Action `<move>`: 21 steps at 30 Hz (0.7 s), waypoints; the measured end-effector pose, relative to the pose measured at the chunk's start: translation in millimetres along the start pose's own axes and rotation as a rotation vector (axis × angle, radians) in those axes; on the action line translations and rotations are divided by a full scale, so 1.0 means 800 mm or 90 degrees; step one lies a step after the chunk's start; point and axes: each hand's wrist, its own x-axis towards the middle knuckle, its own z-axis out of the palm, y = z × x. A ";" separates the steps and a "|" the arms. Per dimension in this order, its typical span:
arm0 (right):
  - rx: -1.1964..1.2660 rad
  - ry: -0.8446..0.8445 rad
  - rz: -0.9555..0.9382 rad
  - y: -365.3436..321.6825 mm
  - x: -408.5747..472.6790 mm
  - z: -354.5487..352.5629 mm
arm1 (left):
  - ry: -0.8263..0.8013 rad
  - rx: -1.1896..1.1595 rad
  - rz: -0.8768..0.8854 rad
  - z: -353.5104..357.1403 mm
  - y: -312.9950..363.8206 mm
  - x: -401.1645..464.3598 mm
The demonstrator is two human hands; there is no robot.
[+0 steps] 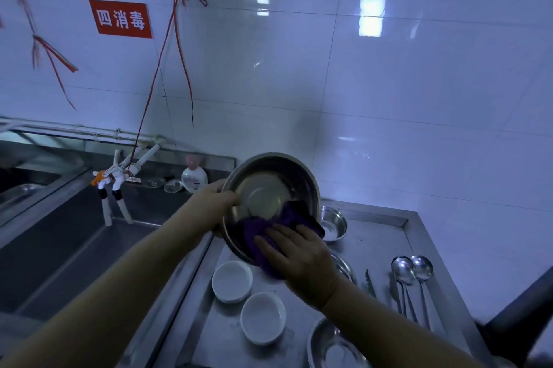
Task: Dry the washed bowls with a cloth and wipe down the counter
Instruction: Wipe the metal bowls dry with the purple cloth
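A red sign point(120, 19) hangs on the white tiled wall point(389, 98) before me. Below it, a soap bottle point(194, 176) stands beside the sink point(74, 236); two ladles point(413, 270) lie at my right.

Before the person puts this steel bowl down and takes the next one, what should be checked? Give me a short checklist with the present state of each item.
1. Left hand holds the rim of the steel bowl firmly: ok.
2. Right hand presses the purple cloth on the bowl's lower rim: ok.
3. Inside of the bowl is dry: cannot tell, the light is dim.
4. Free space on the counter to set it down: ok, between the small steel bowl and the spoons.
5. Two white bowls are within reach: ok.
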 end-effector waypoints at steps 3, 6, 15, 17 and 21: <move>0.015 0.023 0.080 -0.009 0.016 0.002 | 0.124 -0.077 0.010 0.040 -0.018 -0.007; 0.048 0.017 0.130 -0.025 0.016 0.006 | 0.185 -0.188 0.019 0.072 -0.035 -0.022; 0.036 -0.041 -0.201 0.047 -0.014 -0.014 | 0.041 0.024 0.092 0.022 -0.017 -0.021; 0.032 -0.069 -0.293 0.071 -0.011 -0.020 | -0.029 0.134 0.084 0.005 -0.007 -0.016; 0.043 -0.091 -0.353 0.095 0.008 -0.027 | -0.193 0.181 0.012 -0.020 0.008 0.000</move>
